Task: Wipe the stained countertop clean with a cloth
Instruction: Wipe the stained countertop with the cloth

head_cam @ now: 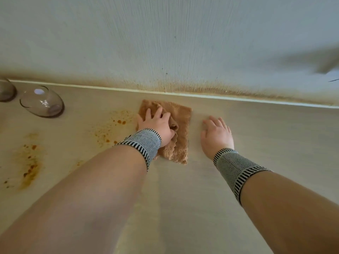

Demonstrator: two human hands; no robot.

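A tan cloth [180, 116] lies rumpled on the pale countertop [256, 143], close to the back wall. My left hand [157, 125] presses down on the cloth, fingers spread and curled into its folds. My right hand [216, 134] rests flat on the bare countertop just right of the cloth, fingers apart, holding nothing. Orange-brown stains [111, 127] speckle the counter directly left of the cloth. A larger smeared stain [31, 162] sits further left near the front. Both wrists wear striped grey bands.
Two upturned clear glasses [42, 103] [6, 90] stand at the far left by the wall. The white wall [183, 43] rises behind the counter, with brown grime along its base [220, 88]. A blurred dark shape [328, 66] shows at the right edge.
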